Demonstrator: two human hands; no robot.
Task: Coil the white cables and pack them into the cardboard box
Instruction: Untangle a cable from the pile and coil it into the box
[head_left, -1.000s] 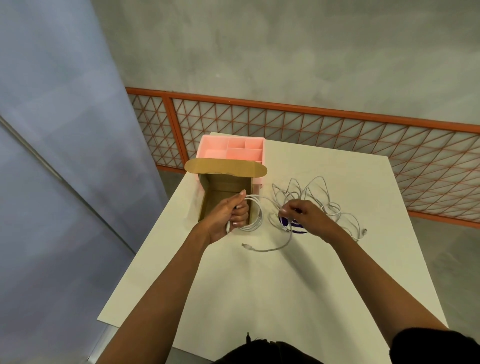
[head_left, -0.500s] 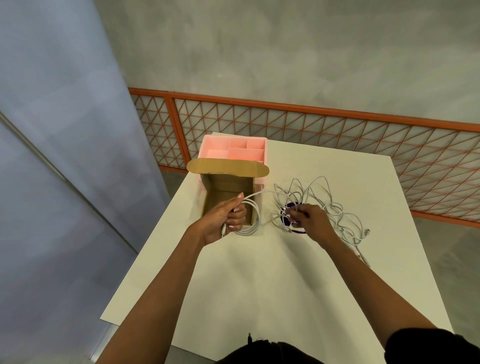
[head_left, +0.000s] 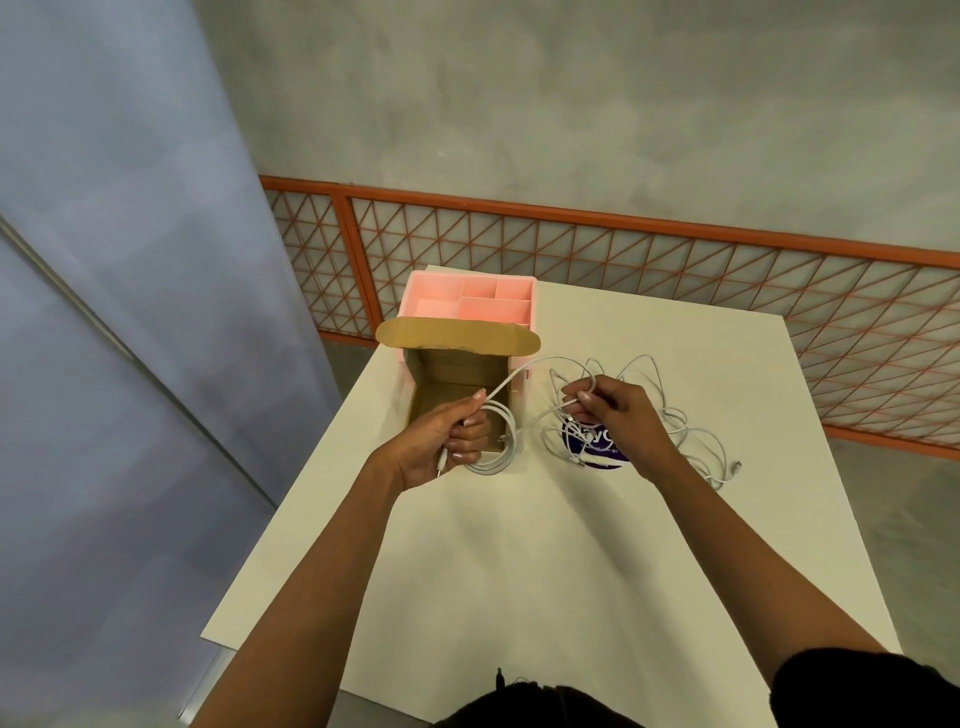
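1. A white bench (head_left: 571, 571) stands before an orange mesh railing (head_left: 623, 249).
2. The left hand (head_left: 441, 441) grips a coiled white cable (head_left: 506, 441) at the open cardboard box (head_left: 447, 374).
3. The right hand (head_left: 618, 421) pinches that cable's free strand above tangled white cables (head_left: 685, 431) lying right of the box.

We see a matt brown cardboard box (head_left: 457, 382) and smooth white cables (head_left: 675, 421). Pink organizer (head_left: 470, 301) looks plastic; table (head_left: 571, 571) smooth, matt.

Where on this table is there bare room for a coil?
The table's near half, from left hand and right hand down to its near edge, is bare; so is the far right strip behind the loose cables. Crowded: the far left corner, with cardboard box and pink organizer.
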